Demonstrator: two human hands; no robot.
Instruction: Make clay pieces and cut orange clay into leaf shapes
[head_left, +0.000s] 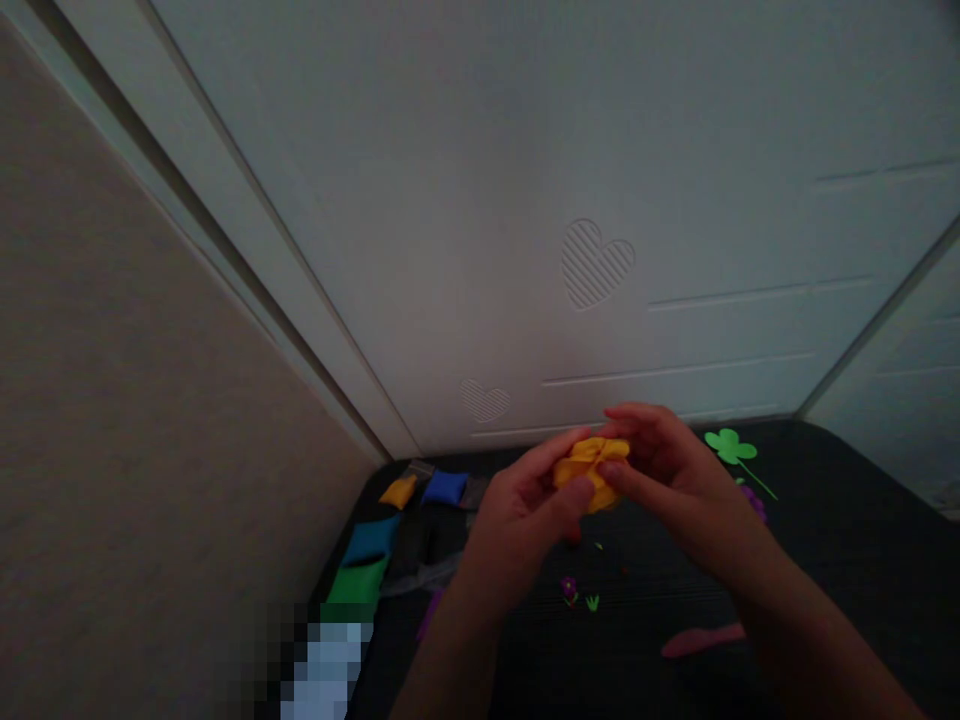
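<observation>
Both my hands are raised over a dark table and pinch one lump of orange-yellow clay between them. My left hand grips its left side with thumb and fingers closed on it. My right hand curls over its top and right side. The clay looks folded, like petals. Below the hands lie a tiny purple clay flower and small green bits.
Packets of clay lie at the table's back left: orange, blue, teal, green. A green clay leaf with stem and a purple piece sit at right. A pink tool lies near the front. White wall panels stand behind.
</observation>
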